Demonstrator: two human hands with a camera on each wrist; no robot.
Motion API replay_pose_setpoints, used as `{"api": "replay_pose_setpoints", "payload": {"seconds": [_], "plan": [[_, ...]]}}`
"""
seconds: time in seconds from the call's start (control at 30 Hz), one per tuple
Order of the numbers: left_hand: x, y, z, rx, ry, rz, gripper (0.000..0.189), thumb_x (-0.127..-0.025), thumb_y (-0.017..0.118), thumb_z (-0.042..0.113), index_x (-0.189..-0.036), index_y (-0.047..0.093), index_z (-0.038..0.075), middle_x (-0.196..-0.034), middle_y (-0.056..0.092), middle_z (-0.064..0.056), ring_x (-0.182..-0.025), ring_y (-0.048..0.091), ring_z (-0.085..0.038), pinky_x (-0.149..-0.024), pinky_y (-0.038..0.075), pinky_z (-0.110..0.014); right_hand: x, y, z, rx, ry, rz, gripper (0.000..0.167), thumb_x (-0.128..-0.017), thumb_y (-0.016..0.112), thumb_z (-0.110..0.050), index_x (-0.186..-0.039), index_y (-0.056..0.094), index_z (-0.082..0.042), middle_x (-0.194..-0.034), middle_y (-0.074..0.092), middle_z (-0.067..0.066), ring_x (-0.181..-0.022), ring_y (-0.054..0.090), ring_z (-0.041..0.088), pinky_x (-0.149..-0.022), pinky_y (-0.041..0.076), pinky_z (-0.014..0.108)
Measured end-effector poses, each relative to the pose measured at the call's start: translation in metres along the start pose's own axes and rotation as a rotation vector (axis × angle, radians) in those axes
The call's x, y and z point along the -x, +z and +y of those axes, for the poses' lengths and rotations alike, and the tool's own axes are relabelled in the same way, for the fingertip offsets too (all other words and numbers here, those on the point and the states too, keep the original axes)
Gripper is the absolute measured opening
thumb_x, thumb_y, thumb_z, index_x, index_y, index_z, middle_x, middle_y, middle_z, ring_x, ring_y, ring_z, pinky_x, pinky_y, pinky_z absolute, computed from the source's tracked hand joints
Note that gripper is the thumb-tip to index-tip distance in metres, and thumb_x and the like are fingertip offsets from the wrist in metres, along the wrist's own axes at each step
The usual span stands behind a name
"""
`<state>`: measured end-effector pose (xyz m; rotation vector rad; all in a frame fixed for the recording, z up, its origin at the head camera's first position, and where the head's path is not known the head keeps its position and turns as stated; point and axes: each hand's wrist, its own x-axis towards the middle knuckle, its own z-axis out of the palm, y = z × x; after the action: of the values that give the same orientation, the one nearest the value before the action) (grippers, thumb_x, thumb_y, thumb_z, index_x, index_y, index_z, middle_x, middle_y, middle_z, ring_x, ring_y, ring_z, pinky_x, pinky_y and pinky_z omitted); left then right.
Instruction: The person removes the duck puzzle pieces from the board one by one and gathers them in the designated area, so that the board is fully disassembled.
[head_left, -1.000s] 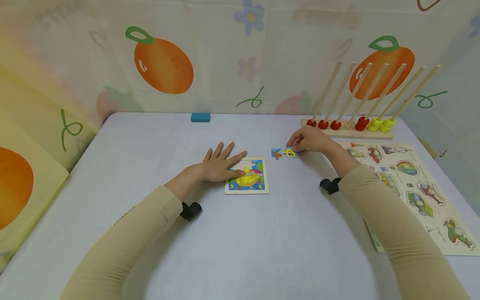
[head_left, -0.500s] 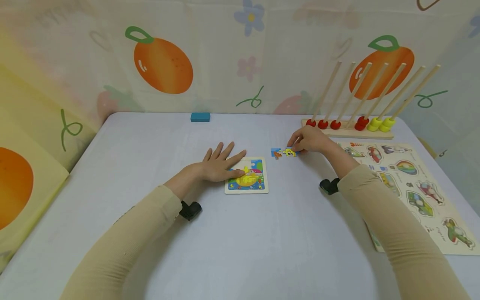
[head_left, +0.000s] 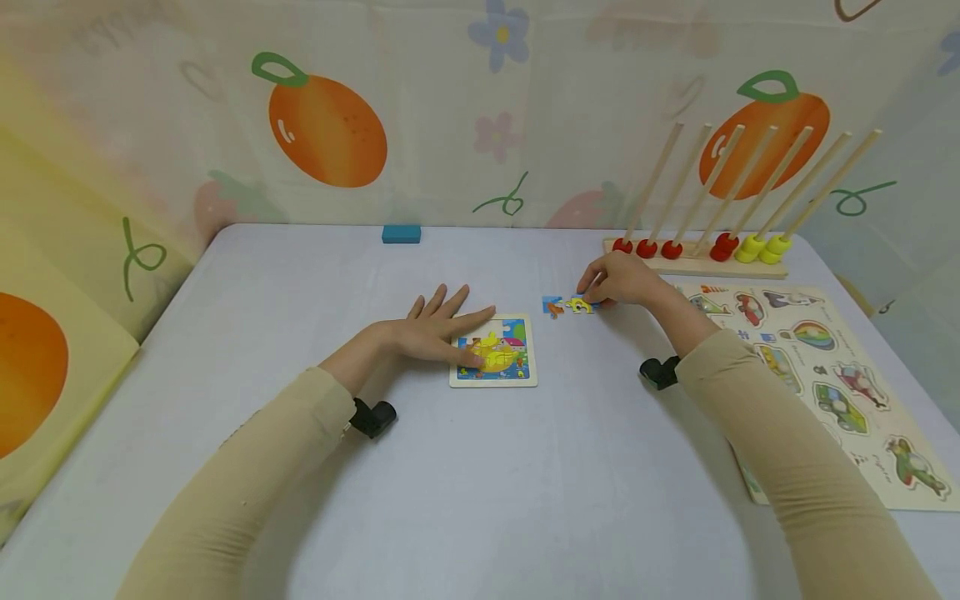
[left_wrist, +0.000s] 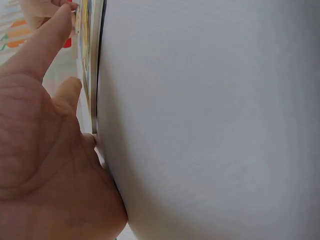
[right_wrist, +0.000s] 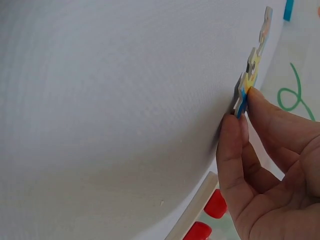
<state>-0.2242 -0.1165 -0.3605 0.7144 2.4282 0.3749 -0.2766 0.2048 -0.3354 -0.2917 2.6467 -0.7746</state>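
A small framed jigsaw puzzle (head_left: 512, 382) with a yellow duck picture lies mid-table. My left hand (head_left: 420, 337) is spread flat at its left side, the thumb lying over the picture and the fingers reaching past the upper left corner. From the left wrist view, the palm (left_wrist: 45, 165) faces the tray's edge. Farther right, my right hand (head_left: 618, 279) pinches a blue and yellow puzzle piece (right_wrist: 242, 97) between thumb and fingers, low over the cloth. Beside it lie a yellow puzzle piece (head_left: 578, 306) and a blue and brown puzzle piece (head_left: 552, 306).
Behind the right hand stands a wooden counting frame (head_left: 697, 267) with upright rods and red and yellow beads. A large picture board (head_left: 847, 367) lies at the right, partly under the right sleeve. A blue block (head_left: 401, 234) sits near the table's back edge.
My left hand has slid slightly left and its thumb has dropped toward the lower part of the picture, uncovering more of it. The right hand has barely shifted.
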Motion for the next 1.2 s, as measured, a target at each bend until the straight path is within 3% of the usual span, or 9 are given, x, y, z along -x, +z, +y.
{"api": "replay_pose_setpoints", "payload": {"seconds": [0.27,0.63,0.87,1.2], "plan": [[0.001,0.001,0.000,-0.014,0.001,0.009,0.096,-0.083,0.062,0.065,-0.157,0.006,0.042,-0.167,-0.022,-0.004,-0.151,-0.029,-0.037,-0.120,-0.014,-0.065,0.001,0.000,-0.001,-0.011,0.009,0.006,0.017,-0.090,0.068,-0.008,-0.103,0.071,0.002,-0.096,0.072,0.016,-0.073,0.064,0.013,-0.065,0.053,0.021],[0.002,0.001,0.001,-0.019,0.004,0.010,0.096,-0.082,0.063,0.064,-0.157,0.007,0.042,-0.167,-0.021,-0.005,-0.152,-0.028,-0.037,-0.121,-0.013,-0.065,0.000,0.000,0.000,0.001,0.005,0.030,0.019,-0.090,0.068,-0.012,-0.105,0.070,0.001,-0.093,0.072,0.014,-0.069,0.062,0.014,-0.063,0.049,0.022],[0.002,0.000,0.001,-0.017,0.011,0.010,0.096,-0.083,0.063,0.062,-0.158,0.007,0.040,-0.167,-0.021,-0.005,-0.152,-0.028,-0.038,-0.120,-0.013,-0.066,0.002,0.002,-0.003,-0.006,-0.005,0.087,0.021,-0.093,0.063,-0.013,-0.110,0.068,-0.001,-0.079,0.064,0.007,-0.069,0.058,0.019,-0.063,0.044,0.025],[0.001,0.001,0.001,-0.021,0.013,0.011,0.095,-0.083,0.063,0.061,-0.158,0.009,0.039,-0.167,-0.021,-0.006,-0.152,-0.027,-0.039,-0.120,-0.013,-0.067,0.004,0.016,-0.020,0.024,-0.089,0.113,0.019,-0.094,0.063,-0.014,-0.108,0.071,-0.005,-0.098,0.067,0.012,-0.084,0.058,0.023,-0.066,0.045,0.023]]}}
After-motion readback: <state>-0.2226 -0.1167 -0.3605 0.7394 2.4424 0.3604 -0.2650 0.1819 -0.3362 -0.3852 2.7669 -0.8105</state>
